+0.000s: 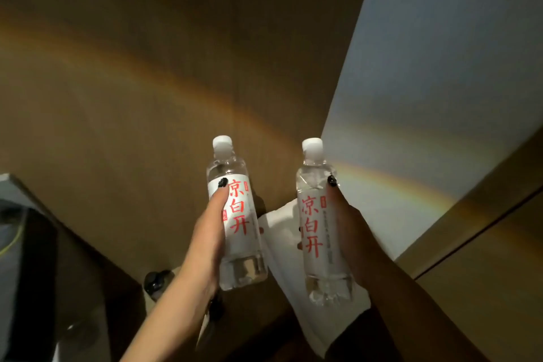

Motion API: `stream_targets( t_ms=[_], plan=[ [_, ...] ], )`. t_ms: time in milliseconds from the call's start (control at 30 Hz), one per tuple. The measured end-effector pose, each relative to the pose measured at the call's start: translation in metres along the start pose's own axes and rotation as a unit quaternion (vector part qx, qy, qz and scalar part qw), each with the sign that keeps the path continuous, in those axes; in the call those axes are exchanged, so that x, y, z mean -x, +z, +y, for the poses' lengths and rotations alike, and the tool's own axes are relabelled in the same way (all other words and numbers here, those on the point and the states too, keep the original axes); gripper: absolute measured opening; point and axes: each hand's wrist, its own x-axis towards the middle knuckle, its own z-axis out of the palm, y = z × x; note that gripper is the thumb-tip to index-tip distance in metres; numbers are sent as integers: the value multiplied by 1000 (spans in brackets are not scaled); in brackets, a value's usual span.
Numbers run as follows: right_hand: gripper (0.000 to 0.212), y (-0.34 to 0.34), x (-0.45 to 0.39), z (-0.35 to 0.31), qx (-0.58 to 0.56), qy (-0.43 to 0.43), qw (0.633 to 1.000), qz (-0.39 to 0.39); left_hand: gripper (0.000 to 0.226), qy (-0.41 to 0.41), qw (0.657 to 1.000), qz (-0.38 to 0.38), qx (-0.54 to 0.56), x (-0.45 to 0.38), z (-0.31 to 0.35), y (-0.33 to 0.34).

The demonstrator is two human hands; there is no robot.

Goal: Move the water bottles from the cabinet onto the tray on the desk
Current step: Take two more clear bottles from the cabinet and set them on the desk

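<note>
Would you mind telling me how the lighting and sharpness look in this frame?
Head view: dim and warm overall; a rainbow-coloured flare arcs across the wall; the left hand is lit, the right hand in shadow; both bottles have readable labels; the lower-left corner is blurred.

Dim, warm light. Brown wood panel (147,67) fills upper left and centre; pale grey-blue wall (455,67) upper right; wood-tone cabinet edge (484,244) lower right. Faint rainbow band of light crosses both.
</note>
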Motion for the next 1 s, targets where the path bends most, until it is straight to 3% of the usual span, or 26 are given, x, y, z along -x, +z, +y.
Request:
stream_targets(
  t_ms=[33,100,233,467,600,1000],
  plan=[
    [71,-2,11,-1,3,-3,1000,-17,43,-8,1000,3,11,11,-3,3],
    [56,-8,27,3,-22,-11,999,-27,41,-9,999,7,30,39,-16,7],
    [42,-18,64,6,-140,74,983,-96,43,-4,998,36,56,93,-41,11],
    [48,-19,119,21,-50,53,987,-141,52,-14,995,74,60,166,-64,-2],
    [39,-3,137,22,-45,58,987,-144,57,14,994,103,44,195,-65,-16],
    [40,88,183,24,-25,83,974,-208,49,54,972,227,28,273,-64,-102]
  ],
)
